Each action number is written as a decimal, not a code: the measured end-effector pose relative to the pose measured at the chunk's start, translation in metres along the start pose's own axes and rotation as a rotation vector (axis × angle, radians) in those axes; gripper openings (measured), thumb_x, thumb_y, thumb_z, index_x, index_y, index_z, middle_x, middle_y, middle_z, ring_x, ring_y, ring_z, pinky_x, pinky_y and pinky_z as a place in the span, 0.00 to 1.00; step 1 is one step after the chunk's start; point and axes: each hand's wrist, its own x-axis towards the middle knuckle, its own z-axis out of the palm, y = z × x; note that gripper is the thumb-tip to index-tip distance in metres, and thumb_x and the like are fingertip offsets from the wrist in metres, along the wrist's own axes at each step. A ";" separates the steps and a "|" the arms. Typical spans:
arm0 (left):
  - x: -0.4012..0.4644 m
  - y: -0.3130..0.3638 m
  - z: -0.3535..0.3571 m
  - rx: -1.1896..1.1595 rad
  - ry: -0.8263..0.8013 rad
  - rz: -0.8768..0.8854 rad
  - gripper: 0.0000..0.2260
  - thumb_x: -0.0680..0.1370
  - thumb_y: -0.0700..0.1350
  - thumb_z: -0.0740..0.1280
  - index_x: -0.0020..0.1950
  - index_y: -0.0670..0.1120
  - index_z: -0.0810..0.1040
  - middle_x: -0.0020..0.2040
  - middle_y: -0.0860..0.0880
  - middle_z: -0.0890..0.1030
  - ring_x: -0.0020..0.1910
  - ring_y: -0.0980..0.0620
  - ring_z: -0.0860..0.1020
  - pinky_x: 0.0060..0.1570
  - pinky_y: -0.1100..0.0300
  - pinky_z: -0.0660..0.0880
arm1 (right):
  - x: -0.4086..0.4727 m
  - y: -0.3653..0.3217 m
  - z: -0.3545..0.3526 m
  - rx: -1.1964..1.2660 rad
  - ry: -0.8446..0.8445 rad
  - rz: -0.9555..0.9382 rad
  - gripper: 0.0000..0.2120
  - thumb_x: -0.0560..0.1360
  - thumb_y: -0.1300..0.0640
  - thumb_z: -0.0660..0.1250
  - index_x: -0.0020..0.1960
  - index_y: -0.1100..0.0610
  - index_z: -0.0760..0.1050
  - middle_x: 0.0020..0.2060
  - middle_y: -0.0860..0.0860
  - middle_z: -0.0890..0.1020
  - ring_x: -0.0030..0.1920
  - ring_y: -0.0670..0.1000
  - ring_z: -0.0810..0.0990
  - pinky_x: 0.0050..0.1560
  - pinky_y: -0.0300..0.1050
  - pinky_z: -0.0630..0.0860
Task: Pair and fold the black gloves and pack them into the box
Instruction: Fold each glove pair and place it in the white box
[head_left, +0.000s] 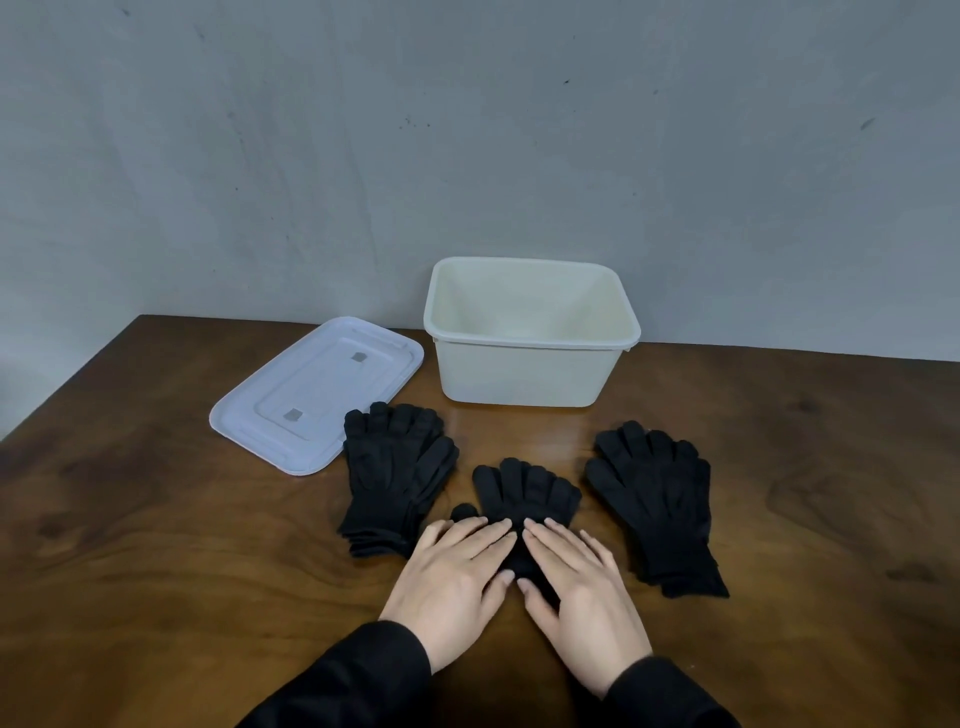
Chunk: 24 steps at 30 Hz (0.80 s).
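- Middle glove pair (524, 493) is laid flat on the bench (156, 545), fingertips pointed toward the box (530, 374); its cuff end is covered by both hands.
- Left hand (452, 577) and right hand (576, 587) are pressed flat on the pair, side by side; fingers (488, 535) are kept straight and slightly spread, nothing is pinched or curled round.
- Step is judged as pairing/smoothing; no fold is seen yet on this pair.
- Left glove stack (395, 478) and right glove stack (654, 504) are left unfolded on either side of the middle pair, several gloves deep by the layered cuffs; exact count cannot be told.
- Box is seen open and empty, so nothing has been packed; task is judged early, with all folding and packing left.
- Lid (317, 395) is laid flat to the left of the box, its near corner just beside the left glove stack.
- Room: a strip of bare bench is open between the middle pair and the box front wall, so a straight forward carry is judged free.
- Both stacks lie near the hands, so a sideways sweep could drag them.
- Box is set at the bench's far edge near the wall (467, 130); plenty of bare bench is left to the outer left and right.
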 end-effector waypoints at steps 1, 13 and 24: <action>-0.001 0.000 -0.001 0.009 -0.019 -0.010 0.19 0.80 0.55 0.61 0.68 0.50 0.77 0.69 0.56 0.75 0.68 0.56 0.70 0.68 0.56 0.60 | 0.001 0.000 0.000 -0.002 -0.016 0.017 0.24 0.77 0.44 0.61 0.71 0.50 0.73 0.71 0.41 0.72 0.73 0.41 0.66 0.74 0.46 0.58; -0.002 0.002 -0.006 -0.161 -0.035 -0.053 0.18 0.81 0.59 0.58 0.64 0.53 0.78 0.61 0.59 0.75 0.61 0.60 0.71 0.61 0.61 0.63 | -0.002 -0.003 -0.020 0.126 0.024 0.049 0.15 0.77 0.43 0.59 0.61 0.43 0.77 0.56 0.35 0.80 0.62 0.36 0.70 0.66 0.42 0.61; 0.025 0.004 -0.010 -0.309 0.025 -0.314 0.13 0.79 0.54 0.66 0.62 0.56 0.74 0.54 0.59 0.72 0.54 0.58 0.71 0.59 0.59 0.68 | 0.024 -0.001 -0.025 0.167 -0.001 0.254 0.16 0.78 0.44 0.66 0.64 0.45 0.74 0.49 0.40 0.76 0.53 0.44 0.76 0.57 0.48 0.72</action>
